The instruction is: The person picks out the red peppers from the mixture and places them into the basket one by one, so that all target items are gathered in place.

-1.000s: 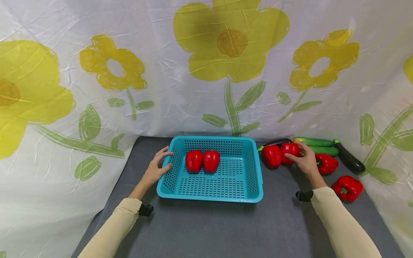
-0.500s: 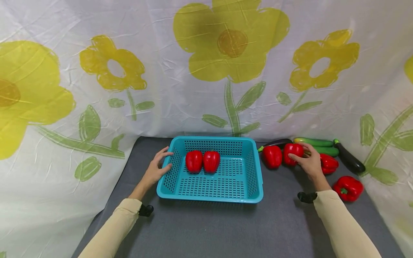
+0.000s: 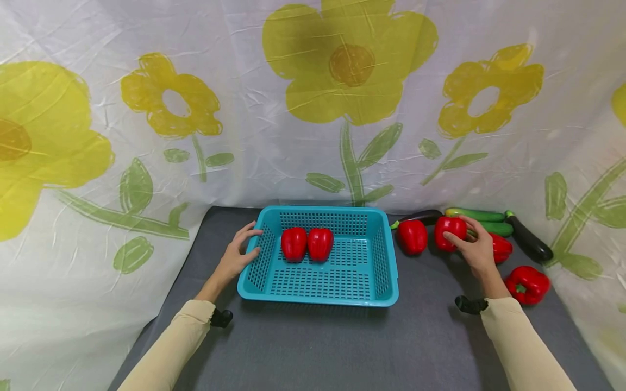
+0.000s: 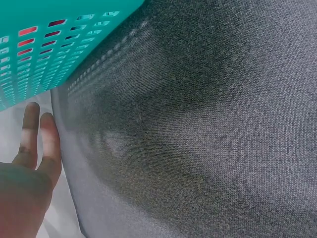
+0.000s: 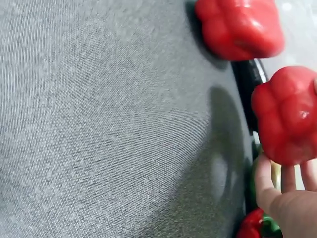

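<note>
My right hand (image 3: 476, 248) holds a red bell pepper (image 3: 449, 232) between thumb and fingers, stem end toward the palm. In the right wrist view the held pepper (image 5: 287, 116) appears raised off the cloth. Just left of it another red bell pepper (image 3: 412, 237) lies on the table. My left hand (image 3: 233, 259) is at the left side of a blue perforated basket (image 3: 320, 301), fingers spread and thumb apart; whether they touch the rim is hard to tell. Inside the basket two red bell peppers (image 3: 294, 244) sit side by side.
Behind the right hand lie an eggplant (image 3: 424, 216), a yellow-green zucchini (image 3: 476, 215) and a green one (image 3: 498, 228). Further right are a second eggplant (image 3: 530, 239) and two red bell peppers (image 3: 528, 285). A flowered curtain (image 3: 274, 163) hangs behind the grey cloth (image 3: 313, 347).
The right hand and its bell pepper have shifted a little to the right, away from the neighbouring pepper, widening the gap. The left hand and basket have stayed put.
</note>
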`<state>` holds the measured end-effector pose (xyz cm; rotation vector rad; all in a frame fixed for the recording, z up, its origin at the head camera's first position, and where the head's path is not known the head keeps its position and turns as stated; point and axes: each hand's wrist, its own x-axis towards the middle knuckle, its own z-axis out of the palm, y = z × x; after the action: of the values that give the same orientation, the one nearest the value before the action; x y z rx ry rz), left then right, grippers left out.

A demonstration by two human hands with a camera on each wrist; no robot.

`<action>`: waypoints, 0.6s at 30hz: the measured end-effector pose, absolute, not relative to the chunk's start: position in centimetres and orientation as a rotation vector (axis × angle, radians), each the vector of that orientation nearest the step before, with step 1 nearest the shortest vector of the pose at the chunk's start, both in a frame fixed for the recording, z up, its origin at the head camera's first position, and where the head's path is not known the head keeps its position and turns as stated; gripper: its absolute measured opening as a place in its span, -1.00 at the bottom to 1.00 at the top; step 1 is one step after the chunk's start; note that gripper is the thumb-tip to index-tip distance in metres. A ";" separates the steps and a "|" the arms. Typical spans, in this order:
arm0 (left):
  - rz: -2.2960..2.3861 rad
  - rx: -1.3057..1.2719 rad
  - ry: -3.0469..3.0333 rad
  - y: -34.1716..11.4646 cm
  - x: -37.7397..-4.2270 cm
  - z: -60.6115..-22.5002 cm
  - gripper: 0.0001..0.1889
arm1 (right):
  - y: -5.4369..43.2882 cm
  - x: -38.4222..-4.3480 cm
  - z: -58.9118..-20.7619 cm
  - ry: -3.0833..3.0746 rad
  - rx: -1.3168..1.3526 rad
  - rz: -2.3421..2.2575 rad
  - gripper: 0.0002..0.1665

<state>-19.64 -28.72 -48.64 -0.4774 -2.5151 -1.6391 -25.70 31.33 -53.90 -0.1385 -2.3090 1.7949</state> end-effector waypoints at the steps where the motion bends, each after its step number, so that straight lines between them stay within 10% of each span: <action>1: -1.646 -0.475 -2.515 -28.7 -19.6 -48.6 -0.56 | 31.4 -25.7 -54.0 -2.294 -0.144 1.800 -0.16; 18: -1.621 -0.476 -2.519 -28.7 -19.7 -48.6 -0.56 | 29.9 -23.9 -51.1 -2.109 -0.130 2.093 -0.23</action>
<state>-19.67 -28.72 -48.62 -0.4758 -2.5186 -1.6205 -23.86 29.94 -51.09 -0.1299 -2.1093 2.0928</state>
